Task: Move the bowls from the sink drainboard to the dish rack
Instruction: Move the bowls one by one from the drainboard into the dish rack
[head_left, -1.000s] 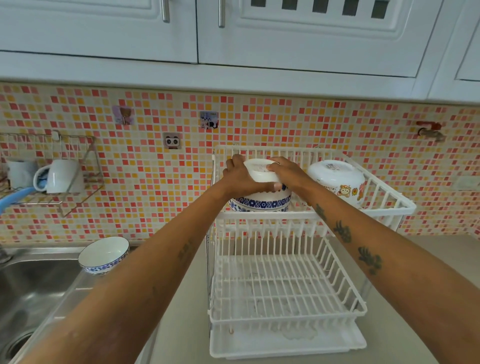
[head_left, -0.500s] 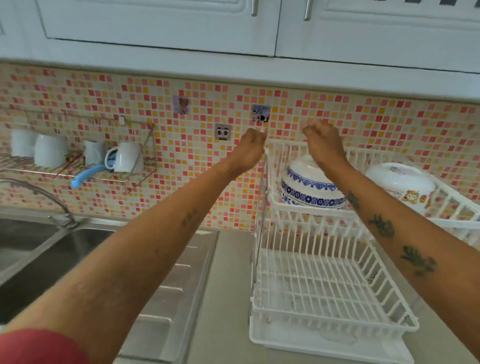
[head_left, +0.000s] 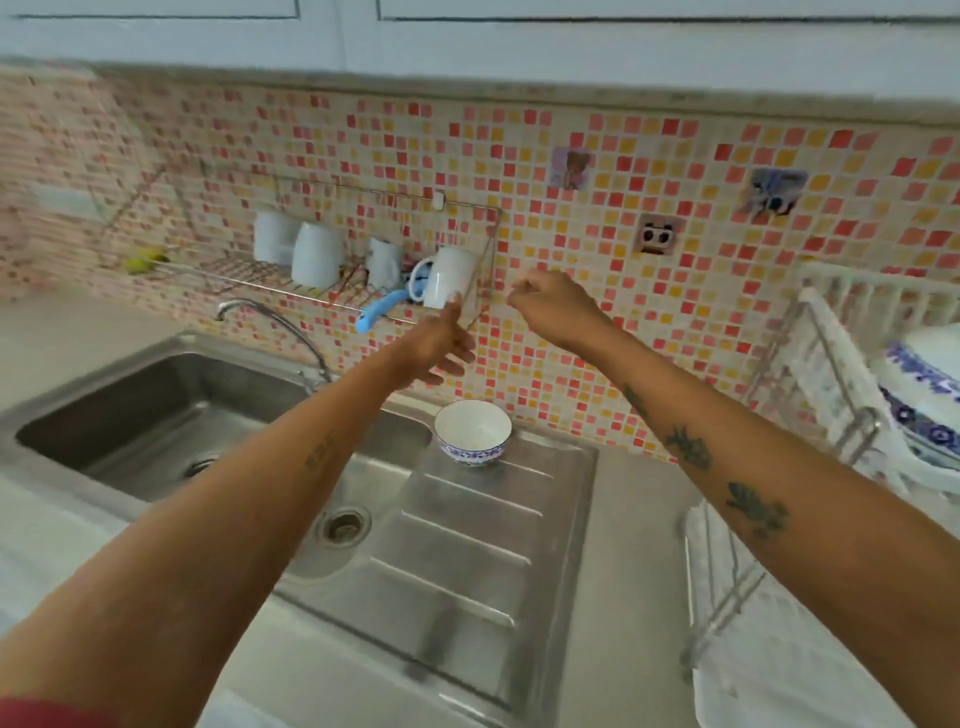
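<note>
In the left half of the frame lay the steel sink (head_left: 156, 415), with a wire wall shelf (head_left: 291, 280) of white cups above it. Near the centre, the left hand (head_left: 434, 345) was empty, with its fingers spread loosely. Below it one bowl (head_left: 472, 432) with a blue band stood upright on the drainboard (head_left: 467, 545), near the wall. The right hand (head_left: 556, 309) hovered just beside, loosely curled and holding nothing. At the right edge, the white dish rack (head_left: 831, 364) held a blue patterned bowl (head_left: 924, 395) upside down. It seemed the person was reaching for the remaining bowl. The next move would need both hands to come down and close around its rim.
</note>
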